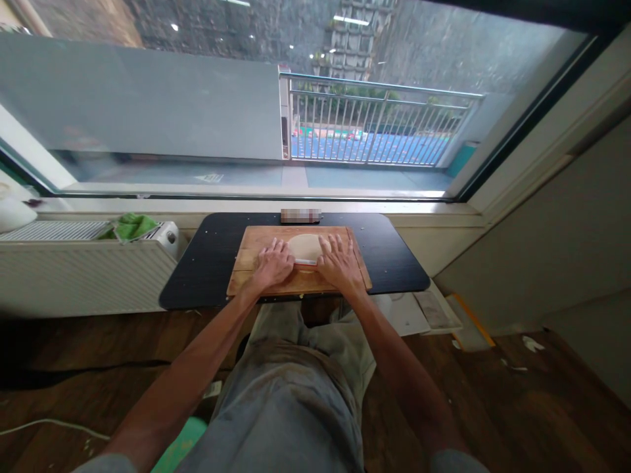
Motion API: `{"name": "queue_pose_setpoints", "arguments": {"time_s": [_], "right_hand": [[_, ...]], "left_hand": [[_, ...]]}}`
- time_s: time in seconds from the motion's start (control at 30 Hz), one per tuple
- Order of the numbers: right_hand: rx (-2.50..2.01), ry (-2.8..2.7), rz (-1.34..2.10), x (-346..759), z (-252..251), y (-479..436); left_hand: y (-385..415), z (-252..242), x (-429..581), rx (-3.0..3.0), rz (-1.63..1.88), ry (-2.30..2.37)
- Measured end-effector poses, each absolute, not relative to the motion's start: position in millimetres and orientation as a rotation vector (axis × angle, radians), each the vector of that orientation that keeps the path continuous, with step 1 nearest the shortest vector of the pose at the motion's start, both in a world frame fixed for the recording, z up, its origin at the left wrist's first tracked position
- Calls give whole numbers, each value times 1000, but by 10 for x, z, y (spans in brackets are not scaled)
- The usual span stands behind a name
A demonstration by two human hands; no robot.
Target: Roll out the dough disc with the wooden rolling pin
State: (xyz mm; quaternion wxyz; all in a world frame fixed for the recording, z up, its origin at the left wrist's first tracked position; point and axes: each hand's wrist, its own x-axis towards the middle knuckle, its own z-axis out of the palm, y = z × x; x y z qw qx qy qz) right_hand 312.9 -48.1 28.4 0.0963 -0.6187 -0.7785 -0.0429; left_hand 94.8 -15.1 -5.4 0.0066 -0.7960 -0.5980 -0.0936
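On a wooden board point(241, 272) lies a flat, pale, round-topped piece point(304, 246), whose material I cannot make out. A thin white strip with a red edge point(305, 262) runs along its near side, and its ends disappear at my hands. My left hand point(274, 264) rests on the board at the left side of the pale piece, fingers forward and lightly bent. On the other side, my right hand point(340, 263) lies with its fingers spread, the fingertips over the piece's right edge. Both palms hide what is directly beneath them.
The board sits on a small black table point(197, 263) over my knees. A blurred-out small box-like object point(300, 215) stands at the table's far edge, before a window. To the left, a green cloth point(132, 226) lies on a white radiator point(89, 276). Low white boxes point(404, 315) stand at right.
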Motion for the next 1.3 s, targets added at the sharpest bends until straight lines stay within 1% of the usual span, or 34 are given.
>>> {"name": "queue_pose_setpoints", "arguments": {"time_s": [0.23, 0.53, 0.63, 1.0, 1.2, 1.3], "right_hand": [[-1899, -2187, -75, 3033, 210, -680], [-1876, -2226, -108, 3133, 288, -414], [-1887, -2222, -119, 3138, 296, -414], [-1946, -2117, -99, 3006, 194, -684], [-1940, -2135, -94, 3046, 210, -506], [-1871, -2194, -169, 3112, 231, -407]], "left_hand": [[-463, -45, 892, -2491, -373, -1833], [-13, 53, 1005, -2525, -363, -1831], [25, 57, 1031, -2528, -350, -1831], [-528, -32, 925, -2493, -461, -1790], [-295, 67, 974, -2494, -375, -1843], [-118, 115, 1034, -2477, -308, -1844]]}}
